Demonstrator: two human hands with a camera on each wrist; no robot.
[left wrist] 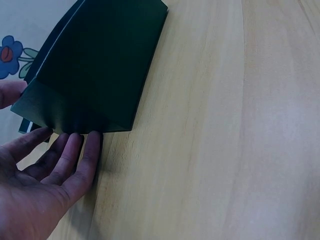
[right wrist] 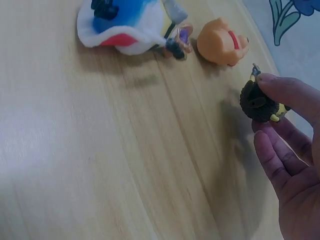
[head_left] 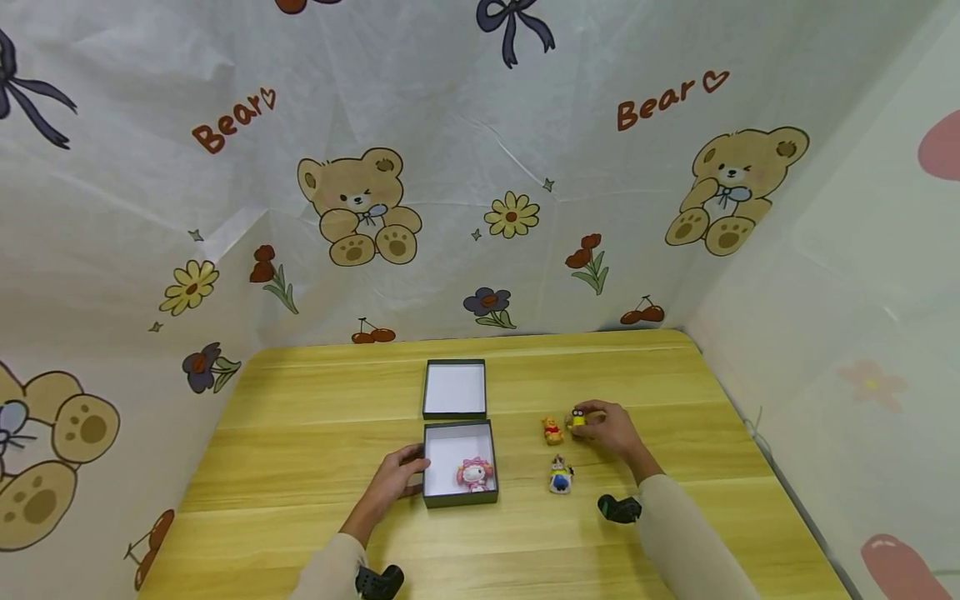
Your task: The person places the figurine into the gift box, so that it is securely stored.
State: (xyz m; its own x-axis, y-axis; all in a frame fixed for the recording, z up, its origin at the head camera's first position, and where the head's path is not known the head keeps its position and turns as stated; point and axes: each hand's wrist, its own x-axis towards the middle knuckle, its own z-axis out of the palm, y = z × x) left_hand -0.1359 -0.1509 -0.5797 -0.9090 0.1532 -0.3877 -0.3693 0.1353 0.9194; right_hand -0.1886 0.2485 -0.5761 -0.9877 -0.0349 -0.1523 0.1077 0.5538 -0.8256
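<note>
An open dark-green box (head_left: 442, 502) with a white inside stands mid-table, holding a pink and white character figurine (head_left: 474, 475). My left hand (head_left: 397, 477) grips its left side, thumb at the rim and fingertips against the outer wall (left wrist: 100, 65). To the right of the box, my right hand (head_left: 609, 427) pinches a small yellow and dark figurine (right wrist: 259, 102) between thumb and fingers. Beside it is an orange bear figurine (head_left: 552, 431) with a red top. Nearer to me is a white and blue figurine (head_left: 560, 477).
The box's lid (head_left: 455, 390), white inside with a dark rim, lies directly behind the box. The wooden table (head_left: 300, 433) meets a bear-printed cloth (head_left: 442, 283) at the back. A pale wall (head_left: 825, 333) borders the right edge.
</note>
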